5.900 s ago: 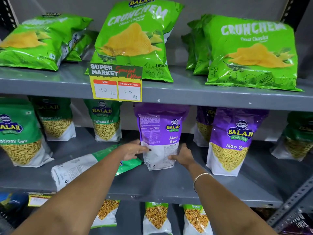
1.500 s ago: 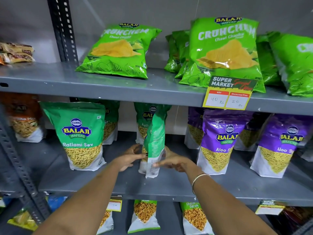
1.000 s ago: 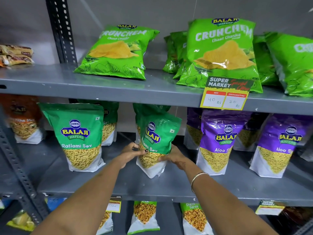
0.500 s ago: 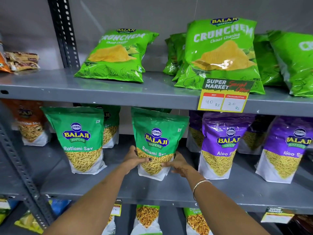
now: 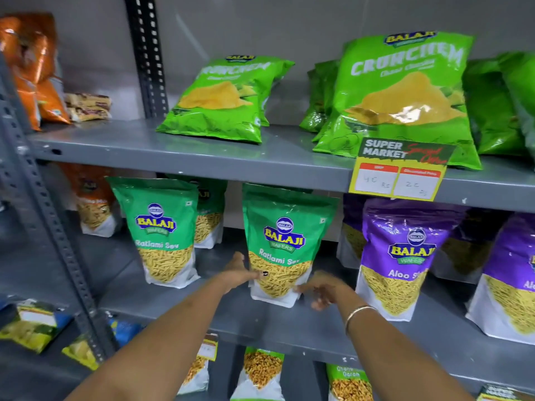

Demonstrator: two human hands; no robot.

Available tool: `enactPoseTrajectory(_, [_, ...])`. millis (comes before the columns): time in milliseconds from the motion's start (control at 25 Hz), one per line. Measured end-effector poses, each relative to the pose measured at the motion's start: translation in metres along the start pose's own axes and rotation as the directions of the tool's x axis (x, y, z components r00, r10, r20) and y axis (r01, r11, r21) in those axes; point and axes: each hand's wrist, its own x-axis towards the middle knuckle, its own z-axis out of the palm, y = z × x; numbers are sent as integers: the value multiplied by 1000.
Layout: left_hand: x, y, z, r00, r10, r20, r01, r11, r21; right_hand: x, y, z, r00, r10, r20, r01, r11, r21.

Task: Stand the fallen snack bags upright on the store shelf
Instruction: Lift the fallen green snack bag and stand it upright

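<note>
Green Ratlami Sev bag [image 5: 285, 247] upright on middle shelf [image 5: 289, 322], frame centre. Left hand [image 5: 240, 273] flat against its side; right hand [image 5: 324, 290] blurred, seemingly released.

The stand-up Ratlami Sev pouch [image 5: 285, 241] was green over white with yellow sev showing, the Aloo Sev pouch [image 5: 402, 256] purple, the puffy Crunchem chip bags [image 5: 405, 91] lime, the metal shelf [image 5: 202, 157] grey, and the price tag [image 5: 398, 172] yellow.

Ratlami Sev bag [image 5: 285, 250] upright on middle shelf [image 5: 289, 322], between hands, left of Aloo Sev bag [image 5: 402, 256]
</note>
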Motion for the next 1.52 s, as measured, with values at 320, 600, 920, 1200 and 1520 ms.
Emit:
enactPoseTrajectory(320, [-19,-83,-132,892,-448,69,442,893,80,13,-47,73,920,240,310,-186,963,-193])
enactPoseTrajectory(600, [12,-137,-200,986,-15,-167,-9,990,-144,16,-121,232,985,-132,-112,140,989,58])
enactPoseTrajectory(920, [43,-159,-196,975,99,-197,-120,988,-94,50,-133,267,923,-267,-277,334,913,234])
enactPoseTrajectory(1200, [3,-161,-194,987,117,-113,-118,993,-4,21,-117,269,905,-274,-324,331,934,133])
enactPoseTrajectory(1520, [-38,-167,-188,976,133,-174,-123,990,70,-6,-99,276,907,-298,-298,329,942,61])
